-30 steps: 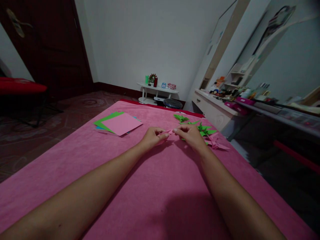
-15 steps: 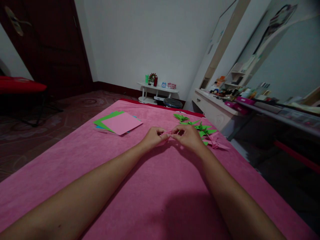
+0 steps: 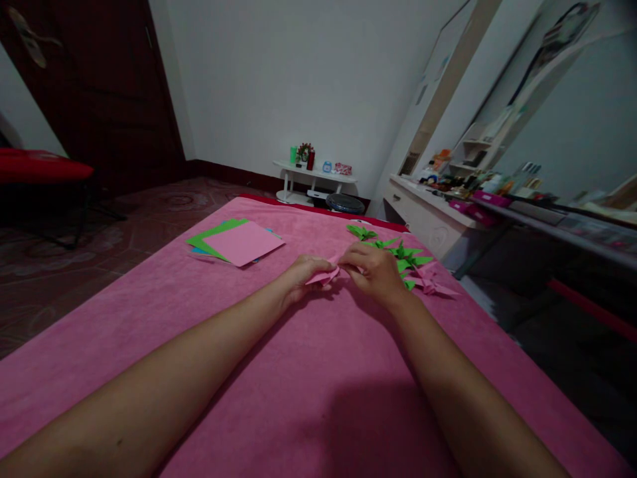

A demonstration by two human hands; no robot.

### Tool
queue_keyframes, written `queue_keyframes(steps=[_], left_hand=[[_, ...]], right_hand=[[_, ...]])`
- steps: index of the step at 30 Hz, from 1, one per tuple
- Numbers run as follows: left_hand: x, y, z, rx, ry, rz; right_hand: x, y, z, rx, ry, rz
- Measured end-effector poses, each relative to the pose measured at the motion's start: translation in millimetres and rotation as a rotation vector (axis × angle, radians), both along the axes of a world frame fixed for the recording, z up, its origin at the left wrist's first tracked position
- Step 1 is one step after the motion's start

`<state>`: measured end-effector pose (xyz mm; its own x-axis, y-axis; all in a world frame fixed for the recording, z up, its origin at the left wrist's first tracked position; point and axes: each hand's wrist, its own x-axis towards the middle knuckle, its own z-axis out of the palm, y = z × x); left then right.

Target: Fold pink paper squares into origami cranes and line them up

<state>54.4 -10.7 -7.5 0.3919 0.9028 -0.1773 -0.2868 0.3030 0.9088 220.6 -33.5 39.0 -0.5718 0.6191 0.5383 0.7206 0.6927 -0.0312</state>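
Observation:
My left hand [image 3: 304, 273] and my right hand [image 3: 374, 268] meet over the middle of a pink cloth-covered surface [image 3: 318, 372]. Both pinch a small folded pink paper piece [image 3: 324, 275], each with fingers closed on one end. Just right of my right hand lie several folded green paper shapes [image 3: 404, 257] and a folded pink paper shape [image 3: 434, 284]. A stack of flat paper sheets [image 3: 237, 242], pink on top with green and blue under it, lies to the far left of my hands.
A dark door [image 3: 84, 86] and a red seat [image 3: 42, 166] stand at the left. A small white shelf [image 3: 314, 180] with small items sits against the far wall. A cluttered dresser [image 3: 448, 209] runs along the right, past the surface's right edge.
Both hands have stayed together on the pink paper piece. The right hand has shifted slightly left and the paper now sticks out lower between the hands.

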Motion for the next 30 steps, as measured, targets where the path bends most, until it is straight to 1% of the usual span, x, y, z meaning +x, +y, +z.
queue_keyframes(steps=[5,11,15,17,19,22,24,26,28,30], left_hand=[[-0.8,2.1,0.9,-0.083,-0.072,-0.002],[-2.4,5.6,-2.7,-0.128,-0.109,0.001],[-4.2,5.4,-1.0,-0.149,-0.148,0.007],[-4.7,4.8,0.9,-0.154,-0.159,0.013],[-4.5,4.3,2.4,-0.155,-0.149,0.016],[-3.5,3.3,3.2,-0.082,-0.121,0.058],[-3.2,2.8,2.2,0.045,-0.091,0.091],[-3.4,2.7,0.4,0.198,-0.041,0.097],[-3.9,3.3,-1.5,0.322,0.041,0.087],[-4.5,4.3,-3.0,0.415,0.136,0.099]], right_hand=[[-1.8,-1.4,-2.4,0.073,-0.173,-0.006],[-7.8,-4.7,-7.8,0.092,-0.215,-0.081],[-7.2,-4.7,-10.3,0.071,-0.173,-0.079],[-7.0,-3.9,-12.4,0.05,-0.108,-0.061],[-8.3,-2.4,-15.2,0.013,0.001,-0.044],[-12.9,1.1,-18.5,-0.102,0.294,-0.035],[-15.6,4.0,-18.7,-0.274,0.552,-0.033],[-16.2,6.7,-17.3,-0.505,0.791,-0.027],[-14.3,8.5,-15.0,-0.7,0.941,-0.022],[-11.2,9.1,-12.7,-0.791,0.983,-0.028]])
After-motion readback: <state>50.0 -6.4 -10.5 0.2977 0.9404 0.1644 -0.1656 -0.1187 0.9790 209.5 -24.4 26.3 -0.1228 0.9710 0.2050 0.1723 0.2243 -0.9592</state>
